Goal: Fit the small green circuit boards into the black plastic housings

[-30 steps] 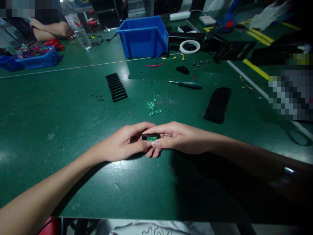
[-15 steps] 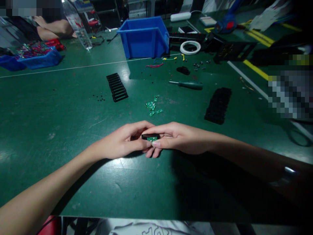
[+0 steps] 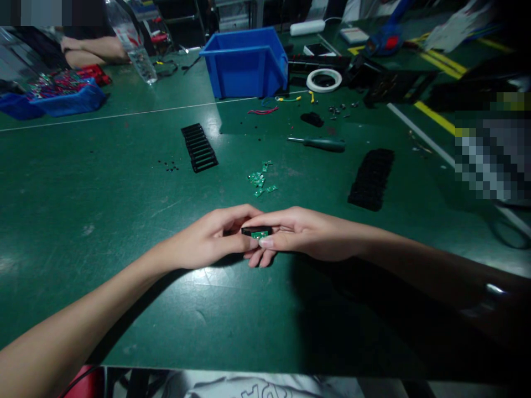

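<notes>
Between my two hands is a small black plastic housing with a green circuit board set in its near face. My left hand grips it from the left, thumb at the board's lower edge. From the right, my right hand closes on the same housing, its thumb tip pressed at the board beside the left thumb. Fingers curl beneath and hide the underside. Just beyond the hands lies a loose pile of small green circuit boards.
A slotted black plastic strip lies left, another black piece right. Beyond are a screwdriver, a tape roll, a blue bin and a water bottle. Wires fill a blue tray. Another person's arms rest far left.
My hands keep the same grip on the housing, with barely any movement. The other person's arms at the far left have shifted slightly.
</notes>
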The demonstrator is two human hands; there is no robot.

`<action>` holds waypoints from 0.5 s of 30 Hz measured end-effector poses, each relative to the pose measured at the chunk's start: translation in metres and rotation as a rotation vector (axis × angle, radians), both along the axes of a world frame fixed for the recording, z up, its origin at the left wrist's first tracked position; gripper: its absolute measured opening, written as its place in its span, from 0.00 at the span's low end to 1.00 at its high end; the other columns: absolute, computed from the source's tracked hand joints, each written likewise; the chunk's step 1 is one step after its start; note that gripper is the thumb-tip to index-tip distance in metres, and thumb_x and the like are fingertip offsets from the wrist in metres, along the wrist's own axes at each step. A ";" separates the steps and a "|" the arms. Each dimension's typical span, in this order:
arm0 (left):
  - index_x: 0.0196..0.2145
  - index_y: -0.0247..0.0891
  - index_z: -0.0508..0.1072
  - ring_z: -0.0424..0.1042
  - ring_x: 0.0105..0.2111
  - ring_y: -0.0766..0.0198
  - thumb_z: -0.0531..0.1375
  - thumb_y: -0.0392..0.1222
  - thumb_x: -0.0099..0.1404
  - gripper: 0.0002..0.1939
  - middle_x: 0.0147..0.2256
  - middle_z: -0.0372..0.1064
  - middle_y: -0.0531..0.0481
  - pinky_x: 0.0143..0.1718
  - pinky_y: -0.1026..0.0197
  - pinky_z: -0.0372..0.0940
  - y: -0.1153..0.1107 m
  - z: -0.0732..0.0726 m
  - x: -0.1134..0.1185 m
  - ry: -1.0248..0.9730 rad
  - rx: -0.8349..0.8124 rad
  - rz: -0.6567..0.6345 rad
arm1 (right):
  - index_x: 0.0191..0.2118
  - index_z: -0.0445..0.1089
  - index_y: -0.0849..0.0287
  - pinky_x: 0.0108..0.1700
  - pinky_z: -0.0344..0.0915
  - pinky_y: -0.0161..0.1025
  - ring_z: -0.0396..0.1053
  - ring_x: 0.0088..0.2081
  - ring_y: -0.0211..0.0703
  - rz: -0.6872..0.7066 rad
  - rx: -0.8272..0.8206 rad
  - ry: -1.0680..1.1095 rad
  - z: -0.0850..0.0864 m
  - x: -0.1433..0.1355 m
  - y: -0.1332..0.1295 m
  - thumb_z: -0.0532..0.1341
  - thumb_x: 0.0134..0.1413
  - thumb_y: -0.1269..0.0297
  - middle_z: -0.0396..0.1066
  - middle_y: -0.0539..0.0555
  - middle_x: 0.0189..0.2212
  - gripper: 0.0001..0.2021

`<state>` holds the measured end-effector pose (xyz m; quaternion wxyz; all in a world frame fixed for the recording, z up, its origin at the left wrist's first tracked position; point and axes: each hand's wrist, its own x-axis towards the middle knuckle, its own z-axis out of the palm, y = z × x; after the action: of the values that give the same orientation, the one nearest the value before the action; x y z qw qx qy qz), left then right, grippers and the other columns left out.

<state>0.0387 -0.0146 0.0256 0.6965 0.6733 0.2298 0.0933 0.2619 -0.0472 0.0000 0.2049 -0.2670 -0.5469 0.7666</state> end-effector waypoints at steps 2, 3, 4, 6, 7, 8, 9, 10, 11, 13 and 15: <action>0.51 0.32 0.70 0.70 0.34 0.68 0.59 0.36 0.70 0.13 0.35 0.72 0.49 0.37 0.65 0.66 0.000 0.001 0.000 -0.011 -0.005 -0.005 | 0.66 0.59 0.70 0.49 0.74 0.40 0.79 0.45 0.42 0.003 0.006 -0.003 0.000 0.000 0.000 0.58 0.68 0.70 0.79 0.65 0.46 0.24; 0.51 0.32 0.70 0.70 0.34 0.67 0.59 0.36 0.70 0.13 0.36 0.72 0.49 0.37 0.65 0.66 0.000 0.001 0.001 -0.016 -0.008 -0.007 | 0.66 0.59 0.70 0.49 0.74 0.40 0.79 0.45 0.43 0.004 0.008 -0.003 0.000 0.000 0.000 0.58 0.68 0.70 0.79 0.65 0.46 0.24; 0.51 0.32 0.70 0.71 0.34 0.67 0.59 0.36 0.70 0.12 0.36 0.73 0.49 0.37 0.65 0.66 0.000 0.001 0.001 -0.018 -0.011 -0.008 | 0.66 0.59 0.70 0.49 0.74 0.40 0.79 0.45 0.43 0.005 0.011 -0.003 0.000 0.001 0.000 0.58 0.68 0.70 0.79 0.65 0.46 0.24; 0.51 0.32 0.69 0.71 0.35 0.67 0.59 0.36 0.71 0.12 0.36 0.73 0.48 0.37 0.65 0.66 -0.001 0.002 0.002 -0.016 -0.017 -0.006 | 0.67 0.58 0.70 0.49 0.74 0.40 0.79 0.45 0.43 0.004 0.016 -0.004 0.000 0.001 0.000 0.58 0.68 0.70 0.79 0.65 0.46 0.24; 0.51 0.32 0.69 0.71 0.35 0.66 0.59 0.37 0.71 0.13 0.36 0.73 0.48 0.38 0.64 0.66 -0.001 0.002 0.002 -0.015 -0.020 -0.005 | 0.67 0.58 0.70 0.50 0.74 0.40 0.79 0.45 0.43 0.004 0.017 -0.007 0.000 0.001 0.000 0.58 0.68 0.69 0.79 0.65 0.46 0.25; 0.51 0.32 0.69 0.71 0.35 0.66 0.59 0.37 0.71 0.13 0.36 0.73 0.48 0.38 0.64 0.66 -0.001 0.002 0.002 -0.014 -0.020 -0.002 | 0.67 0.58 0.70 0.50 0.74 0.40 0.79 0.45 0.43 0.003 0.019 -0.009 0.000 0.001 0.000 0.58 0.69 0.69 0.79 0.65 0.46 0.25; 0.51 0.32 0.69 0.71 0.35 0.66 0.59 0.37 0.71 0.13 0.36 0.73 0.47 0.38 0.64 0.66 -0.001 0.002 0.002 -0.013 -0.020 -0.001 | 0.67 0.57 0.69 0.50 0.74 0.41 0.79 0.45 0.43 0.002 0.019 -0.011 0.000 0.001 0.000 0.58 0.69 0.69 0.79 0.65 0.46 0.25; 0.51 0.32 0.69 0.71 0.35 0.66 0.59 0.37 0.71 0.13 0.36 0.73 0.47 0.38 0.64 0.66 -0.001 0.002 0.002 -0.014 -0.019 -0.001 | 0.68 0.57 0.69 0.50 0.74 0.41 0.79 0.46 0.43 0.000 0.019 -0.012 0.000 0.001 0.000 0.58 0.69 0.69 0.79 0.65 0.46 0.25; 0.51 0.32 0.69 0.71 0.35 0.66 0.59 0.37 0.71 0.13 0.36 0.73 0.47 0.38 0.64 0.66 0.000 0.001 0.002 -0.014 -0.019 -0.003 | 0.68 0.57 0.69 0.50 0.74 0.42 0.79 0.45 0.43 -0.002 0.018 -0.013 0.000 0.001 0.000 0.58 0.69 0.69 0.79 0.65 0.46 0.25; 0.51 0.32 0.69 0.71 0.35 0.66 0.59 0.37 0.70 0.13 0.36 0.73 0.47 0.38 0.64 0.66 0.000 0.001 0.001 -0.011 -0.020 -0.009 | 0.68 0.57 0.69 0.50 0.74 0.42 0.79 0.45 0.43 -0.004 0.017 -0.013 0.001 0.000 0.000 0.58 0.68 0.69 0.79 0.65 0.46 0.26; 0.51 0.32 0.69 0.70 0.34 0.66 0.60 0.38 0.70 0.13 0.36 0.73 0.48 0.38 0.64 0.66 0.001 0.000 0.001 -0.004 -0.019 -0.011 | 0.68 0.57 0.69 0.50 0.74 0.42 0.79 0.45 0.43 -0.003 0.016 -0.012 0.001 0.000 0.000 0.58 0.68 0.69 0.79 0.65 0.46 0.26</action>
<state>0.0393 -0.0136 0.0259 0.7039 0.6676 0.2258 0.0886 0.2620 -0.0472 0.0014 0.2047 -0.2708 -0.5538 0.7603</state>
